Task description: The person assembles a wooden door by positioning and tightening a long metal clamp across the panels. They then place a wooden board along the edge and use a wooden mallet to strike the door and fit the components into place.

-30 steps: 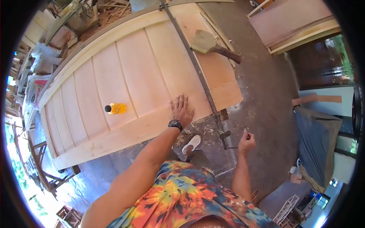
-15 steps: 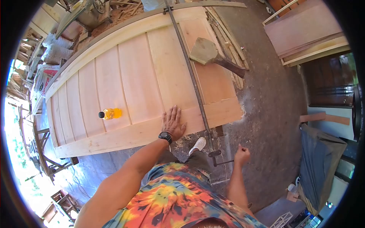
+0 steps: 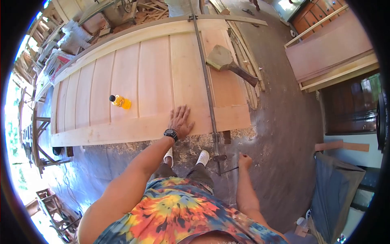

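Observation:
A pale wooden door panel (image 3: 154, 77) with several vertical boards lies in front of me. My left hand (image 3: 181, 122) rests flat on its near rail, fingers spread. Across the panel's right part runs a long metal bar clamp (image 3: 206, 77), its screw end sticking out past the near edge. My right hand (image 3: 245, 161) is closed around the end of the clamp's crank handle (image 3: 230, 170). On the boards right of the bar lies a wooden mallet (image 3: 220, 57), head toward the bar. An orange bottle (image 3: 121, 102) with a black cap lies left of my left hand.
Long wood strips (image 3: 245, 61) lie on the floor beyond the panel's right end. Stacked boards (image 3: 331, 53) and a draped dark cloth (image 3: 335, 195) are at the right. Filled sacks (image 3: 73, 38) stand at the far left. Shavings (image 3: 191, 144) litter the floor under the near edge.
The camera view has shifted, so the panel and clamp appear moved in the picture. My left hand stays flat on the rail, and my right hand stays on the crank handle.

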Demonstrator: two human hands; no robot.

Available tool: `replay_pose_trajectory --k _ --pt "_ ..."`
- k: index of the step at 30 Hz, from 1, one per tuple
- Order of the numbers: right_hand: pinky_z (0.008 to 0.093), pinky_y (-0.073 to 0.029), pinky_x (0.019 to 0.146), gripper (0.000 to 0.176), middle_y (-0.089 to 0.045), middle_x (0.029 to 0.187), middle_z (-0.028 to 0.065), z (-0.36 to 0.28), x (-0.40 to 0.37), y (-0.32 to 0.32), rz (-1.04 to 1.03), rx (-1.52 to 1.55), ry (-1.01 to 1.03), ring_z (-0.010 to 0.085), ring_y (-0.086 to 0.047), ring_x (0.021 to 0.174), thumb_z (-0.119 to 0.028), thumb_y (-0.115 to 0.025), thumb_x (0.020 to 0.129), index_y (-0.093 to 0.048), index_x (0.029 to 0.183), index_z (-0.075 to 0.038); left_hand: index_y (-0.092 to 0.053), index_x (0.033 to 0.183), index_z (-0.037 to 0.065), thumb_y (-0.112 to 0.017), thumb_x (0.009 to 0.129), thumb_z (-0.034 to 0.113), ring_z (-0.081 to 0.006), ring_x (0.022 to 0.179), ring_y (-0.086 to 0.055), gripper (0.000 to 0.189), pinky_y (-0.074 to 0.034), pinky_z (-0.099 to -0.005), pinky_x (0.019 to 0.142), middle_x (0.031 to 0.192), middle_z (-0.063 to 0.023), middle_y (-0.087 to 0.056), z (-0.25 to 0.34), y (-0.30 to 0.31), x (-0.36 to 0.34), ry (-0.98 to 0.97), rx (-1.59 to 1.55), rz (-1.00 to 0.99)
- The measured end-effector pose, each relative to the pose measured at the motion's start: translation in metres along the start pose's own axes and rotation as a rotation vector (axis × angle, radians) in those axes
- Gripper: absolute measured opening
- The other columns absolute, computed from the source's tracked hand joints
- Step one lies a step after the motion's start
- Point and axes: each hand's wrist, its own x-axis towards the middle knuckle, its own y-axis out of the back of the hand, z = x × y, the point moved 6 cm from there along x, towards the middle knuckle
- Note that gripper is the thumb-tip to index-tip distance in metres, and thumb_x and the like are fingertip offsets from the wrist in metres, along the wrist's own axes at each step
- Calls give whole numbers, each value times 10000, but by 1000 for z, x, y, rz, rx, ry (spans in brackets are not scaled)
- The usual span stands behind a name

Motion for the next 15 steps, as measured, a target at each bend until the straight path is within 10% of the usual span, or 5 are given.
replay_pose_trajectory --k 7,12,15 --pt "410 -514 726 419 -703 808 189 -45 -20 16 -402 -66 351 339 -686 775 -427 -677 827 -728 893 -17 -350 1449 8 -584 883 419 -404 1433 -212 737 -152 -539 1166 1534 -239 -266 50 -13 -47 128 -114 165" --pt "468 -509 780 532 -702 856 183 -68 -46 11 -1121 -632 752 376 -675 842 -572 -601 830 -732 938 -68 -450 1305 -71 -615 845 518 -432 1289 -451 766 -357 -505 1055 1376 -319 -459 141 -34 -106 307 -462 -177" --pt "474 -513 799 540 -701 912 193 -80 -74 34 -1139 -688 1069 393 -665 885 -579 -608 820 -732 927 -65 -478 1224 -170 -572 787 691 -492 1075 -590 971 -469 -481 924 1106 -366 -609 147 -69 -117 709 -699 -320"
